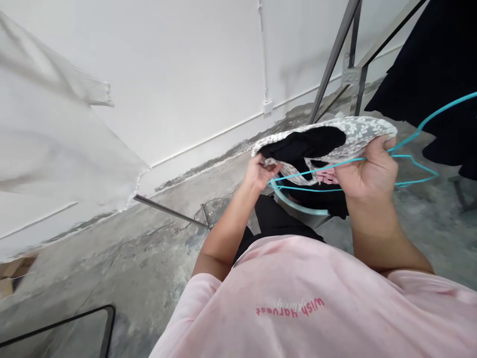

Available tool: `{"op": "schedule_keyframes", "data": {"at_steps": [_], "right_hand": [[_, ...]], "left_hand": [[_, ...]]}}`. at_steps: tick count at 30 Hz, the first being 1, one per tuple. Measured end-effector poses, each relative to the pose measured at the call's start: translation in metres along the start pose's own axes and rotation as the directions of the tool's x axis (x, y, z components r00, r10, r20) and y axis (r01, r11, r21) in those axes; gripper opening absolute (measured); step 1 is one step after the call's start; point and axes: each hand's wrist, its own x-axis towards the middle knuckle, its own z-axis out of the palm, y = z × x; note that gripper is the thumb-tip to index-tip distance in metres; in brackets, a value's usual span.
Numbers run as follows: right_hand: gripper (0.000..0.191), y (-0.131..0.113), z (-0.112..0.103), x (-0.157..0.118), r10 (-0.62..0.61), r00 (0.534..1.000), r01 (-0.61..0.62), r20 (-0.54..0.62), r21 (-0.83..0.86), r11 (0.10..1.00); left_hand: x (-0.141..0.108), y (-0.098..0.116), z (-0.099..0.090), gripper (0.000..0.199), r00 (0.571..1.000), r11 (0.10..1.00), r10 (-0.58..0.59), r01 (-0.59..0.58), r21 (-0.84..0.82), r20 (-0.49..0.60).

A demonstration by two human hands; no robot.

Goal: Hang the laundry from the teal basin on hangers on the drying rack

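Observation:
A white lace garment (367,130) with a black inner part (313,141) is stretched between my two hands in front of me. My left hand (261,173) is closed on its left edge, fingers curled at the cloth. At the other end my right hand (374,171) grips the lace together with a light-blue wire hanger (316,171). The hanger's thin bars run across below the garment, and its left end comes close to my left hand. A curved blue wire stretches off to the right. Parts of the right fingers are hidden behind the cloth.
Below my hands stands a bucket (309,210) with a light-blue rim, with dark cloth in it. Metal rack posts (335,54) rise at upper right beside hanging dark clothes (436,64). White cloth (67,134) hangs at left. A cardboard box (17,271) sits on the concrete floor.

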Motion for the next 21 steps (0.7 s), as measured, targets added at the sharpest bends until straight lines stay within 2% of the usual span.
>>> {"op": "schedule_keyframes", "data": {"at_steps": [2,4,7,11,14,17,21], "right_hand": [[0.012,0.000,-0.003,0.002,-0.033,0.999,0.033,0.032,0.000,0.999],[0.012,0.004,-0.004,0.003,-0.016,0.999,0.016,0.030,0.010,1.000],[0.016,0.011,-0.004,0.004,0.023,0.999,-0.022,-0.035,0.019,1.000],[0.018,0.014,-0.004,0.009,-0.031,0.998,0.029,-0.054,-0.022,0.999],[0.018,0.011,-0.006,0.012,-0.066,0.997,0.065,-0.042,-0.037,0.997],[0.016,0.006,-0.008,0.013,-0.081,0.995,0.077,-0.056,-0.070,0.995],[0.017,0.001,-0.009,0.014,-0.105,0.992,0.088,-0.076,-0.199,0.976]], "left_hand": [[-0.006,0.016,0.000,0.013,0.985,0.984,0.170,-0.170,-0.054,-0.012],[-0.008,0.019,-0.006,0.014,0.970,0.970,0.241,-0.241,-0.018,-0.015],[0.000,0.000,-0.023,0.009,0.982,0.984,0.176,-0.172,0.056,-0.073],[0.018,-0.036,-0.047,0.014,0.986,0.994,0.015,0.003,0.106,-0.166],[0.026,-0.049,-0.055,0.022,0.990,0.994,-0.023,0.038,0.105,-0.140],[0.028,-0.047,-0.055,0.028,0.994,0.985,0.041,-0.023,0.173,-0.101],[0.025,-0.031,-0.053,0.031,0.966,0.927,0.244,-0.206,0.313,-0.089]]}}
